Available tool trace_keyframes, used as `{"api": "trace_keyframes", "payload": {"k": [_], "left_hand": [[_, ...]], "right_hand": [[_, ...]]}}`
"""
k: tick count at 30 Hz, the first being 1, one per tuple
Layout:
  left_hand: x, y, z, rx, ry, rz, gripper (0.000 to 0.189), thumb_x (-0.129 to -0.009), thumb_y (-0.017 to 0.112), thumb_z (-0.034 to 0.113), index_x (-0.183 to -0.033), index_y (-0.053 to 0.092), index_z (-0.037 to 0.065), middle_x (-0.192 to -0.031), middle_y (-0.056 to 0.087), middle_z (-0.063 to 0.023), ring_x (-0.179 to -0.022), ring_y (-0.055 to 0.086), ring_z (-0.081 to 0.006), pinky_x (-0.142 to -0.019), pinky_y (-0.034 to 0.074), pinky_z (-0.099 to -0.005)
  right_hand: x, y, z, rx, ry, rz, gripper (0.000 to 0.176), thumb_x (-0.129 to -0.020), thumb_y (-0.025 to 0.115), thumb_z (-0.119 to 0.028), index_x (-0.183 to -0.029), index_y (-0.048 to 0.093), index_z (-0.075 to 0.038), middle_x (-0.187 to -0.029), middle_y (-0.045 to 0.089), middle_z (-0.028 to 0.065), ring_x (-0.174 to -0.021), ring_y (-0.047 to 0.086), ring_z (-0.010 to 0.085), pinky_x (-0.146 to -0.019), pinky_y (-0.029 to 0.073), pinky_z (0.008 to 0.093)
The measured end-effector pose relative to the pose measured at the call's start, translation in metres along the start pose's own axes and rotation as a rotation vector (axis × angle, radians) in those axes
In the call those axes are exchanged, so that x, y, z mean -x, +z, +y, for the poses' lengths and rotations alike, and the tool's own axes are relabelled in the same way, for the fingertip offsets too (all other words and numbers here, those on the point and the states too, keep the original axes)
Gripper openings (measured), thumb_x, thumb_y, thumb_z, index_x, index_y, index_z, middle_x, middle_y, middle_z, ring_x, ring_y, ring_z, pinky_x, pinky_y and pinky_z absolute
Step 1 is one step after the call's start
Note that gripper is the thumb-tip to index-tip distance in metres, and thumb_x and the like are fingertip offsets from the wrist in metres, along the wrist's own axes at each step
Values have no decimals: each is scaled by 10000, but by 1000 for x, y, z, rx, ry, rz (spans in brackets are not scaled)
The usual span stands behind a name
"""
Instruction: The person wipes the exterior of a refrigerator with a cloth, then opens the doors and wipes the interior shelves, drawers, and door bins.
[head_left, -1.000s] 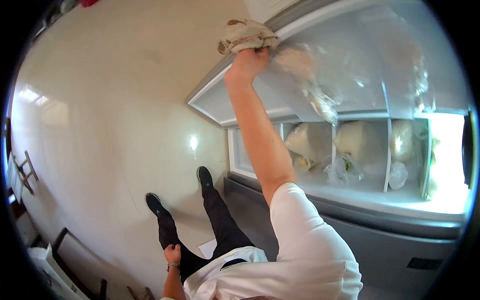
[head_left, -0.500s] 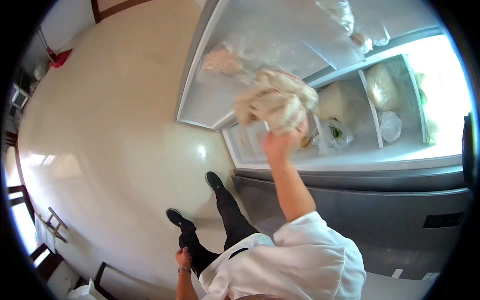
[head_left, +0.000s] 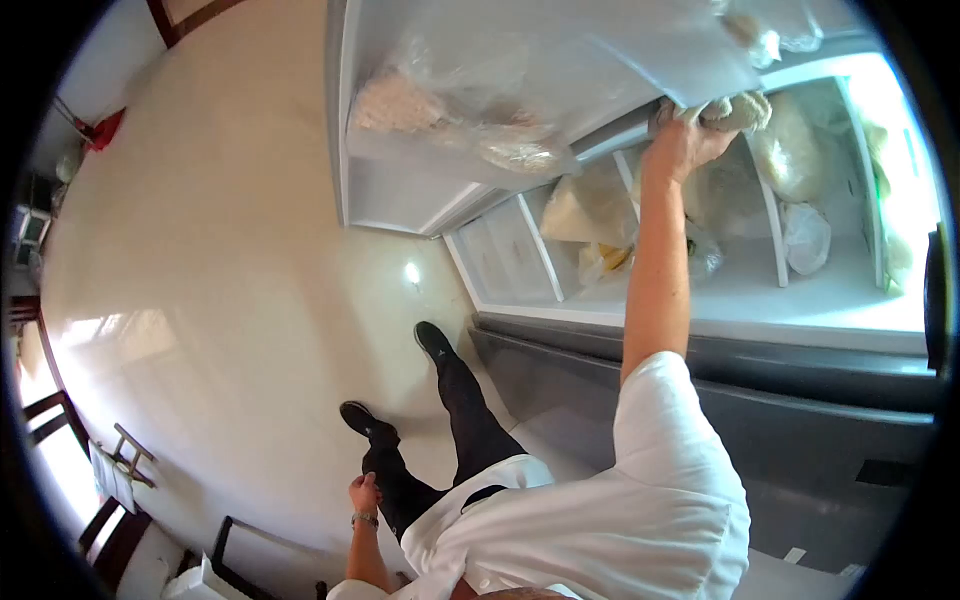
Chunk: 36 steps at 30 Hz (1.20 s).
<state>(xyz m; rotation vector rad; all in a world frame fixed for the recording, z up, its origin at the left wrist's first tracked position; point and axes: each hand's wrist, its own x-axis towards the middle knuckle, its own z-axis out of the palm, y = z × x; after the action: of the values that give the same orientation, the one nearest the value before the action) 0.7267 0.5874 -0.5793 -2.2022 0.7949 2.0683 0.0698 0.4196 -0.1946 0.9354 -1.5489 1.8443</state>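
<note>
My right hand (head_left: pixel 688 148) is wrapped round a beige cloth (head_left: pixel 738 112), which bunches up between the freezer door (head_left: pixel 470 60) and the back edge of the open freezer compartment (head_left: pixel 820 300). Below and beside it, bags of pale food (head_left: pixel 790 150) stand between white dividers. A white plastic bag (head_left: pixel 805 238) lies to the right of my forearm, and a bag with something yellow (head_left: pixel 608 258) is to its left. My left hand (head_left: pixel 365 493) hangs beside my thigh with its fingers curled; what it holds, if anything, is too small to name.
The door shelf holds a bag of pinkish food (head_left: pixel 400 102). Glossy tiled floor (head_left: pixel 220 250) stretches to the left, with a wooden chair (head_left: pixel 60 415) at the far left. A grey lower front panel (head_left: pixel 740 440) lies beneath the compartment. A red dustpan (head_left: pixel 108 130) is at the upper left.
My right hand has moved right and up with the cloth, from over the door's lower edge to the compartment's back edge. My left hand still hangs low.
</note>
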Motion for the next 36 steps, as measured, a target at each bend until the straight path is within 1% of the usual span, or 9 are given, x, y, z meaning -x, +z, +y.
{"api": "trace_keyframes", "payload": {"k": [7, 8, 12, 15, 17, 20, 25, 31, 36], "left_hand": [[-6, 30, -47, -38, -76, -79, 214, -796, 621, 222, -696, 559, 43, -519, 489, -12, -393, 471, -116, -367, 394, -254], [-4, 33, -48, -106, -65, -76, 221, -792, 620, 220, -680, 557, 40, -521, 494, -15, -398, 474, -116, -375, 400, -257], [-5, 34, -67, -199, -44, -55, 241, -784, 615, 213, -641, 555, 29, -531, 505, -25, -413, 482, -115, -389, 410, -260], [-1, 36, -73, -110, -105, -28, 219, -782, 616, 212, -678, 568, 25, -531, 496, -24, -419, 483, -115, -390, 408, -256], [3, 39, -71, -59, -128, -5, 210, -783, 614, 208, -695, 568, 23, -530, 489, -21, -415, 479, -116, -389, 408, -255], [7, 33, -77, 18, -149, -15, 205, -790, 611, 208, -716, 560, 24, -531, 479, -16, -405, 468, -117, -380, 401, -253], [20, 26, -45, 67, -61, -55, 231, -817, 605, 219, -696, 530, 37, -534, 476, -15, -386, 448, -111, -350, 376, -253], [32, -18, -17, 45, 12, -55, 197, -818, 588, 191, -711, 542, 31, -514, 474, -20, -376, 446, -112, -340, 367, -251], [49, -63, 8, 58, 29, 50, 189, -800, 574, 165, -812, 575, -24, -530, 492, -54, -371, 459, -134, -331, 369, -263]], "right_hand": [[151, -13, 99, -81, 183, 6, 577, -795, 632, -64, -1274, 330, 48, -1250, 446, 169, -1062, 499, 239, -922, 404, 346], [178, -19, 119, -22, 268, -3, 577, -776, 600, 0, -1292, 344, -30, -1240, 449, 123, -1100, 493, 234, -935, 419, 345], [297, -25, 177, 80, 678, -39, 556, -771, 560, 17, -1279, 338, -15, -1268, 430, 150, -1099, 492, 237, -893, 446, 351], [362, -40, 253, 44, 593, -146, 434, -767, 565, 12, -1180, 431, 18, -1167, 505, 141, -1018, 527, 214, -857, 466, 326], [368, -27, 239, 493, 853, -181, 332, -757, 532, 35, -1087, 502, 48, -1049, 557, 115, -921, 553, 191, -820, 470, 302], [342, -34, 232, 461, 1043, -220, 317, -741, 503, 52, -1056, 534, 66, -1013, 577, 105, -878, 567, 193, -798, 462, 288], [255, -28, 164, 284, 984, -100, 332, -728, 475, 69, -1051, 547, 62, -1013, 580, 99, -889, 557, 183, -781, 455, 297], [131, -36, 102, 114, 628, -94, 278, -723, 630, -45, -981, 573, 42, -940, 615, 88, -860, 568, 179, -766, 446, 300], [1, -7, -23, 340, 265, -64, 286, -708, 682, -123, -941, 575, 3, -888, 620, 144, -831, 585, 283, -780, 441, 356]]}}
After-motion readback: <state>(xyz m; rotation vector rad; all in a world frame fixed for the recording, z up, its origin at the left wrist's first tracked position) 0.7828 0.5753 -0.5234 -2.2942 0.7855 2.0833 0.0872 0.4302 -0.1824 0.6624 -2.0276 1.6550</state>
